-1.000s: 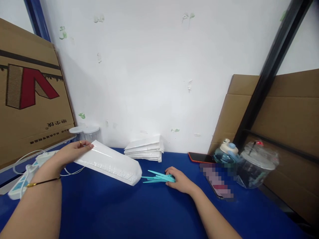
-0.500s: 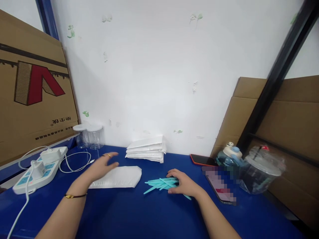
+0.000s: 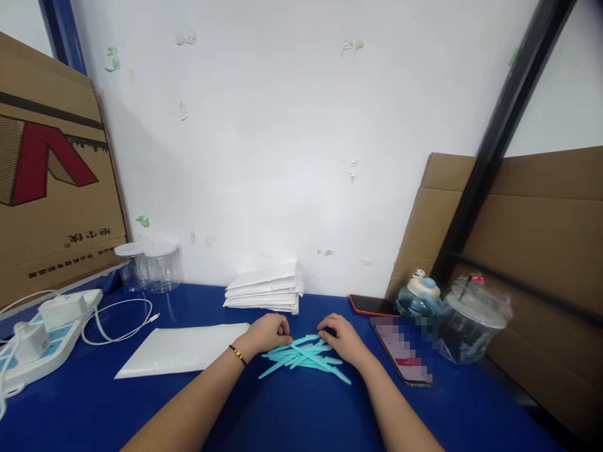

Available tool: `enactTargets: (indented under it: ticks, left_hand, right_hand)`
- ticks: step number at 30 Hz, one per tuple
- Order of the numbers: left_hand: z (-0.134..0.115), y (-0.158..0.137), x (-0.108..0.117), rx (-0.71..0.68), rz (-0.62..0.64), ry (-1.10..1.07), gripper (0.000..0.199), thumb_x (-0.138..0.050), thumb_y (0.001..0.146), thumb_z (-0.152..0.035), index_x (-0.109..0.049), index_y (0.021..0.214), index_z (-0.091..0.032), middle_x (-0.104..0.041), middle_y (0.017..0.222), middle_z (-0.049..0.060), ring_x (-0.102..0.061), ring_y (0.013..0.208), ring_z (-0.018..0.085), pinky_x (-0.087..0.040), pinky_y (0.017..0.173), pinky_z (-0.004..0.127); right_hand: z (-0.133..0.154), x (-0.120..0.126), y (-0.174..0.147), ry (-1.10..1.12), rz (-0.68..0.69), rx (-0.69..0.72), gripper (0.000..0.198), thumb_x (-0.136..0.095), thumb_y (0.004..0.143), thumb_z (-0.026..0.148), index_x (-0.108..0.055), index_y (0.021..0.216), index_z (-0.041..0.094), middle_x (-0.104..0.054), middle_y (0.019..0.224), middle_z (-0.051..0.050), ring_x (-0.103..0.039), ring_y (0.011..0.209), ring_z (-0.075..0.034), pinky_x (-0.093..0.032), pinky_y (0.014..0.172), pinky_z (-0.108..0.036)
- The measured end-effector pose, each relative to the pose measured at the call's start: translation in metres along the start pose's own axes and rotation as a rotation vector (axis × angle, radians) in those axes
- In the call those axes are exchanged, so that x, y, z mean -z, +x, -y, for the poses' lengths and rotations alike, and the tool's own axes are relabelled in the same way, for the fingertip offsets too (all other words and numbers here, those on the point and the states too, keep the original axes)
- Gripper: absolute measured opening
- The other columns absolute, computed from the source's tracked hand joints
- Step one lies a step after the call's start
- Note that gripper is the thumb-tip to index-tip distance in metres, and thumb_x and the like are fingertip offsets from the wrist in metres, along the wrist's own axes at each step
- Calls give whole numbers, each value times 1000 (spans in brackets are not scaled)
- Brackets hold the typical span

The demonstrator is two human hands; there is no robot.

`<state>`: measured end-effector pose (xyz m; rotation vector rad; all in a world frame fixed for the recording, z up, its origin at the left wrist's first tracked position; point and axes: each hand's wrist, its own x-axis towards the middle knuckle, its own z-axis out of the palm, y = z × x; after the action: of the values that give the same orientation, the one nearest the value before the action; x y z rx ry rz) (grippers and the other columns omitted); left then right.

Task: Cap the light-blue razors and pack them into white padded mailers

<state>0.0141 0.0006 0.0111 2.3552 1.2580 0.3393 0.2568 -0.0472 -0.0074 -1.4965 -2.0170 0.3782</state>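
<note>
A loose pile of slim, flat teal plastic sticks point(image 3: 306, 358) with tapered ends lies crisscrossed on the blue table. At its upper left, my left hand point(image 3: 266, 333) has its fingers curled and pinched at the end of a teal stick; the fingertips are partly hidden. My right hand point(image 3: 346, 342) arches over the pile's upper right edge, thumb and fingers apart, the thumb close to the sticks. Left of the pile lies a flat white padded envelope point(image 3: 183, 348), its right end near my left wrist.
Against the wall sits a stack of white envelopes point(image 3: 264, 289). Clear lidded jars point(image 3: 162, 270), a power strip point(image 3: 61, 339) and a white cable point(image 3: 146, 320) are at left. To the right are two phones point(image 3: 374, 306), a blue bottle point(image 3: 417, 298) and a bagged cup point(image 3: 471, 320).
My left hand has moved right, from above the single envelope to the teal sticks. My right hand has lifted off the pile's right part, uncovering more sticks. The view has shifted slightly right.
</note>
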Motion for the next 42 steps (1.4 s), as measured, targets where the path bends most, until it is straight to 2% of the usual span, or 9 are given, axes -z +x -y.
enactTargets:
  ticks: [4,7,11,17,21,26,31,38,42]
  left_hand:
    - [8,11,-9,-16,33,-10,19,-58,69,-35,-65,78,-19,-64,71,-1,-55,62,13,-34,52,21]
    - [9,9,-11,-57,-47,0,18,-56,72,-34,-65,79,-20,-64,74,0,-56,67,13,-35,56,21]
    - [7,8,-17,-97,-123,45,17,-62,68,-36,-64,77,-21,-64,81,0,-56,75,15,-36,61,23]
    - [6,13,-21,1,-33,-41,15,-57,73,-32,-64,78,-20,-65,72,-1,-57,64,13,-34,55,22]
    - [14,13,-12,40,-87,22,12,-58,71,-30,-65,75,-21,-66,72,-1,-58,66,14,-34,56,23]
    - [25,9,-2,91,-90,14,12,-59,71,-31,-65,79,-22,-67,77,-1,-59,70,14,-36,58,22]
    - [20,4,1,24,-171,39,23,-61,71,-35,-64,91,-24,-64,91,0,-58,82,16,-39,68,24]
    - [7,-1,-2,-42,-123,-34,24,-55,75,-41,-66,85,-23,-65,84,0,-57,79,17,-39,66,24]
    - [1,-3,-6,-107,-122,-69,28,-50,79,-44,-67,88,-24,-65,84,1,-57,78,16,-38,66,23]
  right_hand:
    - [2,-10,8,-24,13,-29,11,-62,75,27,-70,83,25,-62,92,-2,-54,92,-20,-39,82,-33]
    - [0,-15,12,-39,7,-35,9,-64,74,26,-69,81,24,-61,88,-2,-53,90,-20,-39,80,-31]
    - [0,-18,15,-43,-7,-65,4,-63,73,21,-65,76,22,-60,87,-2,-53,88,-19,-38,77,-30]
    - [9,-11,14,-109,83,-72,3,-60,77,24,-62,77,22,-60,86,0,-50,90,-19,-32,82,-35]
    - [4,-2,12,-145,106,-40,4,-58,78,23,-60,75,21,-61,87,-1,-50,90,-19,-31,81,-35]
    - [-16,11,10,-168,54,-152,7,-59,77,27,-62,74,21,-62,84,-1,-52,85,-20,-31,78,-35]
    - [-21,21,5,-154,35,-122,9,-56,76,24,-64,80,23,-61,88,-1,-53,85,-19,-32,79,-34]
    - [-19,25,-3,-155,159,-141,8,-62,70,21,-64,77,22,-58,89,-1,-53,88,-19,-32,79,-35]
    - [-20,26,-5,-63,187,-133,7,-62,68,18,-61,75,20,-59,78,1,-54,76,-16,-37,71,-28]
